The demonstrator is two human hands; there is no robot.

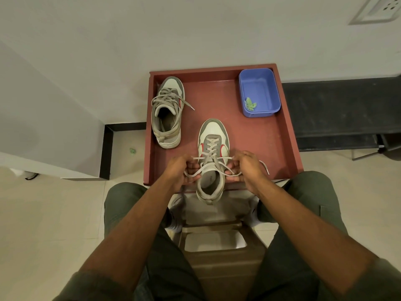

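Observation:
A white and grey sneaker (213, 135) with red side marks stands at the near edge of a reddish-brown tray table (260, 137), toe pointing away from me. Its grey laces (211, 164) cross over the tongue. My left hand (181, 170) pinches the lace end on the left side, and my right hand (245, 168) pinches the lace end on the right side. A loose lace tip trails past my right hand. The matching sneaker (167, 114) lies at the tray's far left with its laces loose.
A blue plastic tub (259, 92) with a small green scrap inside sits in the tray's far right corner. A white wall stands behind. A black bench (338, 114) runs to the right. My knees flank a brown plastic stool (214, 242) below the tray.

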